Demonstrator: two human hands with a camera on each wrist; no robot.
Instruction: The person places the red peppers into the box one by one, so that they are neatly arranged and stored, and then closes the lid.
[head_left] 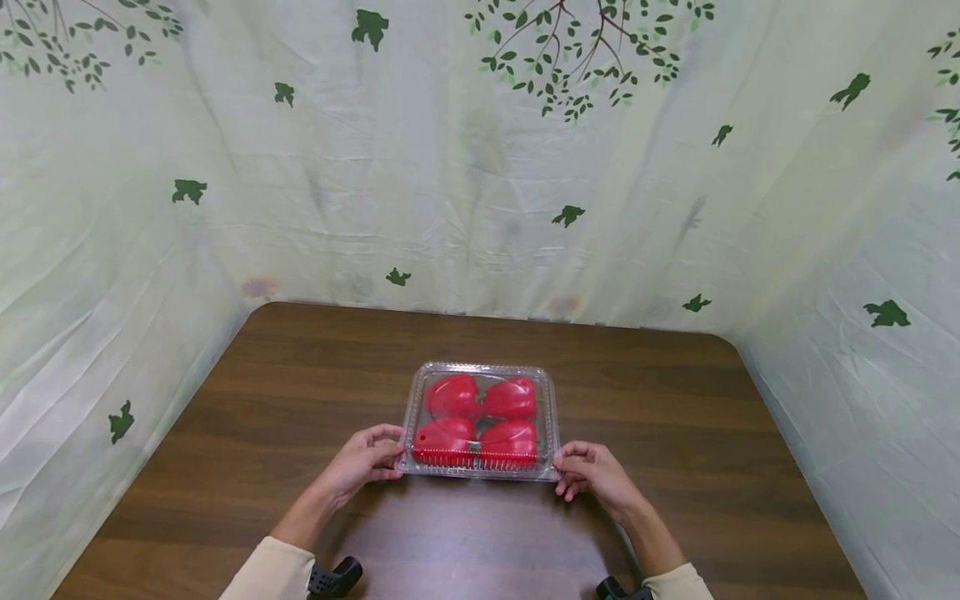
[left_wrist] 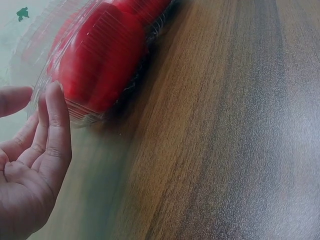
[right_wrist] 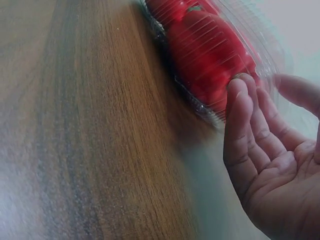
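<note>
A clear plastic clamshell box (head_left: 487,475) with red bell peppers (head_left: 510,398) inside is between my hands, over the middle of the table. My left hand (head_left: 363,458) pinches its left rim near the front corner, thumb on one side and fingertips on the other. At the front right corner, my right hand (head_left: 592,473) grips the rim between thumb and fingers. Both wrist views show the ribbed side wall of the box (left_wrist: 82,107) right at the fingertips, and the peppers (right_wrist: 207,55) through it. A dark shadow lies along the box's lower edge.
The brown wood-grain table (head_left: 675,400) has rounded far corners. Pale cloth curtains (head_left: 480,167) with green leaf prints hang behind it and along both sides. Black bands (head_left: 335,577) sit at the wrists, over light sleeves (head_left: 270,571).
</note>
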